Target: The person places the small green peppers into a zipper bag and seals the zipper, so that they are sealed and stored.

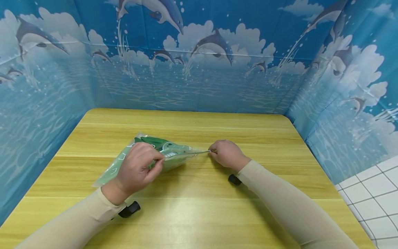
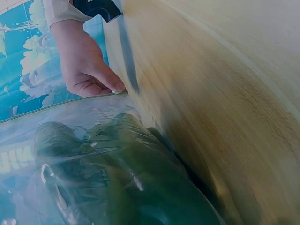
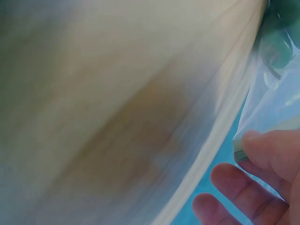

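Observation:
A clear plastic zip bag (image 1: pixel 177 159) with light-green print lies on the table, its edge drawn out taut to the right. Several glossy dark-green items (image 2: pixel 126 164) show through the film, one with a thin stem in the right wrist view. My left hand (image 1: pixel 138 169) pinches the bag's top edge near its middle, thumb against a curled index finger. At the far right end, my right hand (image 1: pixel 227 154) grips the corner of the zip strip (image 3: pixel 240 153) between thumb and index finger. The other right fingers (image 3: pixel 232 180) are spread apart below it.
The bag rests on a yellow wood-grain table (image 1: pixel 199 214). Blue dolphin-print curtains (image 1: pixel 199 79) stand round the back and sides. White tiles (image 1: pixel 373 190) show at the lower right. A black wrist device (image 1: pixel 130 209) sits under the left cuff, another (image 1: pixel 234 180) by the right.

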`<state>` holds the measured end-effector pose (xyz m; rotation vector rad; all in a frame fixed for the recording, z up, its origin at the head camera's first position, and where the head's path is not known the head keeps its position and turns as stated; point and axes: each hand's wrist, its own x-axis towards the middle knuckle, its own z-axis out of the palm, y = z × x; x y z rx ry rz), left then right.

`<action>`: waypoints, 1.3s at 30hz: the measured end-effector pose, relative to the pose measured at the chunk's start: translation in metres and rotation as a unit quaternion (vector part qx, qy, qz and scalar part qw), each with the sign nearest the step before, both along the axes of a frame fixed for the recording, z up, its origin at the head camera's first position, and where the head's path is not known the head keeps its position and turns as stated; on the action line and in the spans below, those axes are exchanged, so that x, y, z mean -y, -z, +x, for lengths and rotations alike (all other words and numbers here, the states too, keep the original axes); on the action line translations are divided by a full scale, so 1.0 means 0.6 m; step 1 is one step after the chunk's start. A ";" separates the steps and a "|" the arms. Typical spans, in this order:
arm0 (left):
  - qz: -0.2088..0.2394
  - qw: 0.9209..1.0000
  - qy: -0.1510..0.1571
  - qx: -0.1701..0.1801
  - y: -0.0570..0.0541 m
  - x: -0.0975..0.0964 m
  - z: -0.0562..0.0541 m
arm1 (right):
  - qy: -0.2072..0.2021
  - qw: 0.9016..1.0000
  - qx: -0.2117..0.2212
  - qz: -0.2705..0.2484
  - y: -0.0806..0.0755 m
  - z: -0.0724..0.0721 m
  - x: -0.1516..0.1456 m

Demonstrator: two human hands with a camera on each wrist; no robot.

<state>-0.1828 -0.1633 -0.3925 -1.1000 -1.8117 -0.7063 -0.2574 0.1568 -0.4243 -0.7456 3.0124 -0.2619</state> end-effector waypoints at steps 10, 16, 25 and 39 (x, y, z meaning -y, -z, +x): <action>0.001 1.000 0.000 -0.003 0.000 -0.002 0.002 | 0.002 1.000 0.010 0.001 -0.001 -0.001 -0.002; 0.001 1.000 0.000 -0.003 -0.001 -0.002 0.003 | -0.002 1.000 0.014 -0.003 0.000 -0.001 -0.003; 0.003 1.000 0.001 -0.005 0.001 -0.002 0.002 | -0.001 1.000 0.021 -0.002 -0.002 -0.001 -0.003; 0.007 1.000 0.013 -0.023 -0.003 -0.006 0.004 | -0.028 0.999 0.021 0.022 -0.004 -0.001 0.003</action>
